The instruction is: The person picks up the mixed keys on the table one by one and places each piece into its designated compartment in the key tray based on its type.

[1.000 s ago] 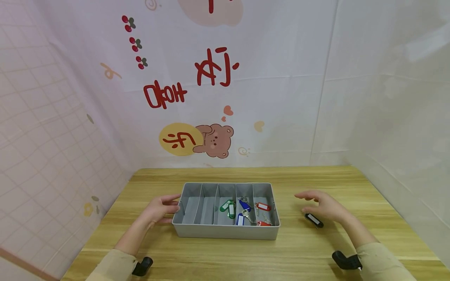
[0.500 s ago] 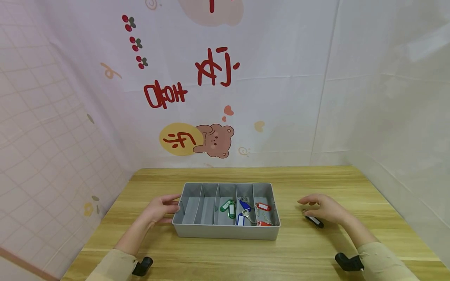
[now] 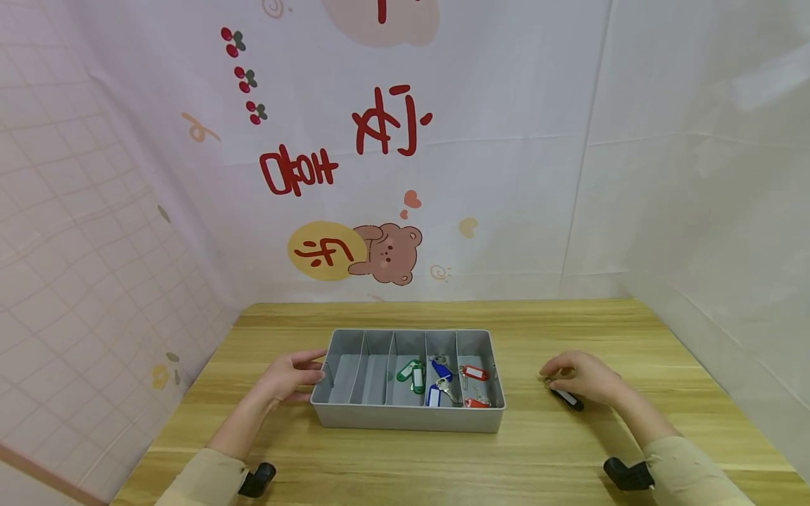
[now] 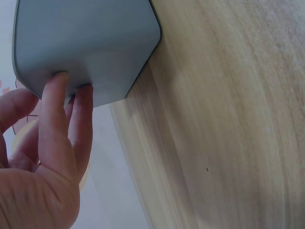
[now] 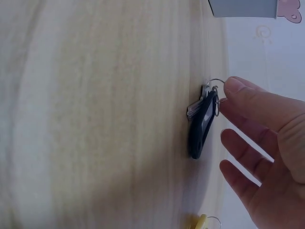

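My left hand touches the left end of a grey divided box. Its extended fingertips press against the outside of that wall, as the left wrist view shows. To the right of the box, my right hand pinches the thin metal ring of a key with a black tag between thumb and index finger. The other fingers stand apart from it. The tag leans on its edge at the tabletop, and the key hangs beside it.
Inside the box, green tags sit in the middle compartment, keys with blue tags in the one to its right, and red-tagged keys at the right end. A yellow tag lies near my right hand on the wooden table.
My right hand has come down and slightly right onto the black-tagged key, and its thumb and index finger have closed on the ring. The left hand and box have stayed still.
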Available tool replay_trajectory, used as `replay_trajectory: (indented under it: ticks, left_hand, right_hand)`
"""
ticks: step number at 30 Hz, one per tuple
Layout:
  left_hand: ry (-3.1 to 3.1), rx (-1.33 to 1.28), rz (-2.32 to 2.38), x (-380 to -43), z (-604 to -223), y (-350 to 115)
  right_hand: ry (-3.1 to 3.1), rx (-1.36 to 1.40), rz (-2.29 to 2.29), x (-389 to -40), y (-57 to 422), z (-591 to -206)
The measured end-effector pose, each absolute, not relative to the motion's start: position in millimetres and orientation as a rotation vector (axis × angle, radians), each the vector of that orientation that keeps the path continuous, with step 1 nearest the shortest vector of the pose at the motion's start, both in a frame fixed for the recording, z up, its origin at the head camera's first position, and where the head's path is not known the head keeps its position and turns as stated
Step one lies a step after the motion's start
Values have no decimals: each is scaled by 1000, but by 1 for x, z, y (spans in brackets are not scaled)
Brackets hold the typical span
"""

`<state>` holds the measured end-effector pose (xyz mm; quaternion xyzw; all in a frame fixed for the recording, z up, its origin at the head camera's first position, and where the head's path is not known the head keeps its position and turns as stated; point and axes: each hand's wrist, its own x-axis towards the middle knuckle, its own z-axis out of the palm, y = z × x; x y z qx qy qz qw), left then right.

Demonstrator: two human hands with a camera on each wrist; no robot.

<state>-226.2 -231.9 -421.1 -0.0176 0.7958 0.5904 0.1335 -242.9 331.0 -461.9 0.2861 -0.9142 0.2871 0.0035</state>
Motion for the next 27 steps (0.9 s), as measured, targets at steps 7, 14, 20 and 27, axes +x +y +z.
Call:
replay_trajectory:
  ticks: [7,14,20,27]
  left_hand:
    - [2315,-46,1704,-226,-421,-232]
    - [2306,-54,1715,-226,-420,-231]
    - [2309,-57,1716,-227,-421,-231]
    - [2316,-57,1709,-228,-422,-232]
  right_hand:
    - [-2898,844,834,-247,333,-468]
    - [-2890,874,820,-249,331,-468]
    - [-2905,860,796,-249,329,-469]
    - [-2922,816,800,-248,328,-469]
